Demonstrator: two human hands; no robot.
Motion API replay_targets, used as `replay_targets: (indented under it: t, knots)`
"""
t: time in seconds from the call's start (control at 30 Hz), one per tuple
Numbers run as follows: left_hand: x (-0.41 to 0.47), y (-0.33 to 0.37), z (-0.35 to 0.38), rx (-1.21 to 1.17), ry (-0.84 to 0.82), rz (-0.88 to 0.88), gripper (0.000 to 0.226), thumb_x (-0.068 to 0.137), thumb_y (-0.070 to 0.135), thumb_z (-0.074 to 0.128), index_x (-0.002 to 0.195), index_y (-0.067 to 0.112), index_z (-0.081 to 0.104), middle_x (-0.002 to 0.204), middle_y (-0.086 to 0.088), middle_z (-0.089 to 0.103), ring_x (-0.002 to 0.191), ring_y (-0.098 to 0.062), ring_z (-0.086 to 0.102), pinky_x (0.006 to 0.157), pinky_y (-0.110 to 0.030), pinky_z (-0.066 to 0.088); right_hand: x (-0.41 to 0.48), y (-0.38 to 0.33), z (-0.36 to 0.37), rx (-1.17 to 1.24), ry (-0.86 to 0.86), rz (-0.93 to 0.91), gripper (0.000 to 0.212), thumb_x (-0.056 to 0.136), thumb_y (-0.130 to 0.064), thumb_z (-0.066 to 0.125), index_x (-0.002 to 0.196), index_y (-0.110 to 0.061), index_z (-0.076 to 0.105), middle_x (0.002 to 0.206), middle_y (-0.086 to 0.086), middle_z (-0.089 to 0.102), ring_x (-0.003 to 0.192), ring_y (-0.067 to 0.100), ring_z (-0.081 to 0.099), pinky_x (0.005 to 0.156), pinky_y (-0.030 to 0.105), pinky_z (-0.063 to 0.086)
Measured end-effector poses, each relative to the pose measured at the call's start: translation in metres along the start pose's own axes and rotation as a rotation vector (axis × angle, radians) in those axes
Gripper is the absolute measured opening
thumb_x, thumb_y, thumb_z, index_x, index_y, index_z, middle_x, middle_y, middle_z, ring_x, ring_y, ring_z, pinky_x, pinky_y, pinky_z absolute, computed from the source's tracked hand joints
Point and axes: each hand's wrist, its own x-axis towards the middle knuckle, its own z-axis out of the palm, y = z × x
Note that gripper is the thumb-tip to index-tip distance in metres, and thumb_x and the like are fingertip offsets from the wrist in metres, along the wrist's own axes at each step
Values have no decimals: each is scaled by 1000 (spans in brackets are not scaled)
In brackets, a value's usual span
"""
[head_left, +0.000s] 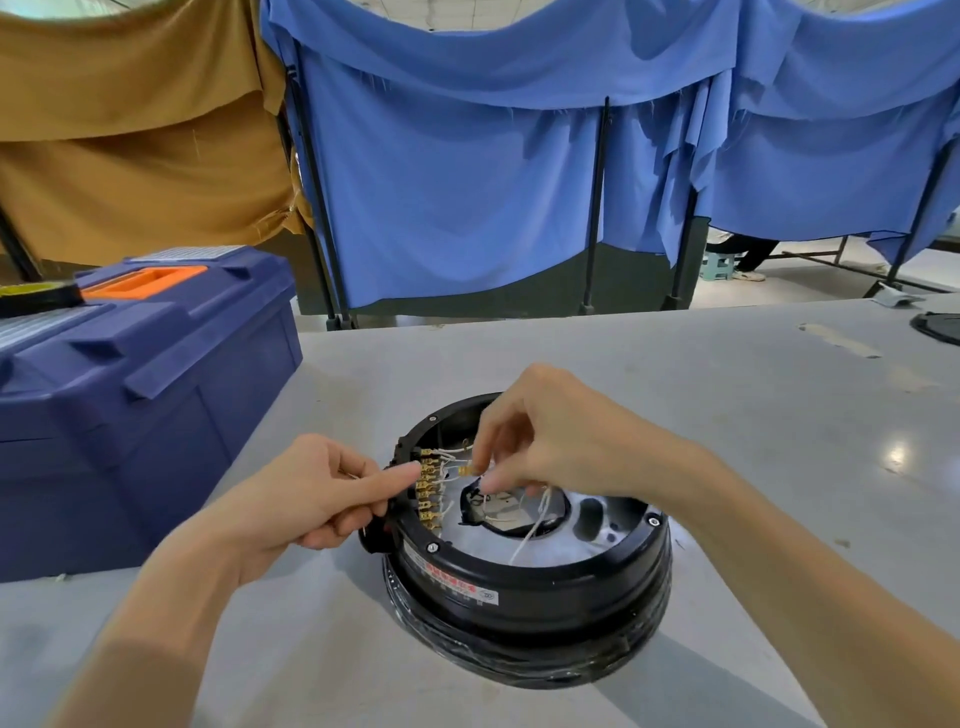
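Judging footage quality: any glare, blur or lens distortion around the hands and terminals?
Head view: wide-angle bending bows the blue curtains; glare spot on the table at right; left hand, right hand and brass terminals on the black housing slightly soft.

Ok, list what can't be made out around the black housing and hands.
Head view:
- Label on the black housing: print too small, blurred.
- Housing's far inner wall: behind the right hand pinching a brass terminal.
- Whether the left hand grips the side block: own fingers cover it.
- Black disc: cut by right edge.

left hand gripping, right hand pinching
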Motion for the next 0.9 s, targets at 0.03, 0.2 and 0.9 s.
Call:
replay_targets:
  t: [0.03,0.2,0.9]
  knots:
    - [0,-1,0,9,-13,-10,44,68,50,76,50,13,61,44,-4,42,35,-12,25,40,-20,18,2,-1,6,-9,-2,-8,8,76,-9,82,75,-9,74,59,4,68,48,10,59,53,21,49]
    - [1,-8,-4,-5,-87,-22,45,70,49,76,62,5,67,46,-5,44,37,-13,28,37,-18,20,8,-1,22,-47,-8,7,10,77,-13,82,72,-10,74,56,4,66,43,2,54,50,13,44]
    - [3,-13,-5,-31,-136,56,39,77,43,72,57,11,63,40,-3,37,30,-14,28,40,-22,21,16,1,43,-121,83,-8,16,76,-8,79,69,-20,71,50,-13,51,50,3,47,60,28,46]
